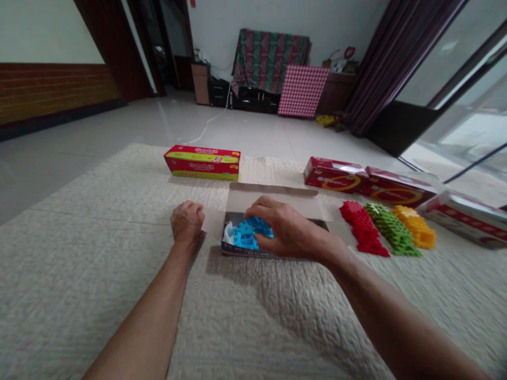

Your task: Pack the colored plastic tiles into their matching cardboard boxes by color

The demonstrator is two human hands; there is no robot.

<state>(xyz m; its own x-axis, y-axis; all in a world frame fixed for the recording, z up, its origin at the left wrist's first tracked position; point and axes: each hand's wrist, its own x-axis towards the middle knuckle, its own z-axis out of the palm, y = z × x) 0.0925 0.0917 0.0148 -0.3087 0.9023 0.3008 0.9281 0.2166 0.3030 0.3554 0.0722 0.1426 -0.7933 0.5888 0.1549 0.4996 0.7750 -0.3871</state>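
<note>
An open cardboard box [237,250] stands on the cream quilted mat, with its flaps folded out. Inside it are blue interlocking plastic pieces [244,236] and, at the left end, a crumpled white wrapping [228,233]. My right hand [287,227] reaches into the box, thumb and fingers closed around the blue pieces; part of them is hidden behind the hand. Curled into a loose fist, my left hand [187,221] rests on the mat just beside the left flap [214,220], and nothing shows in it.
Right of the box lie rows of red pieces [362,228], green pieces [392,229] and yellow pieces [415,226]. Behind them are two dark red boxes [335,175] and, far right, a silver-and-red box [469,216]. A red-and-yellow box [203,162] stands back left.
</note>
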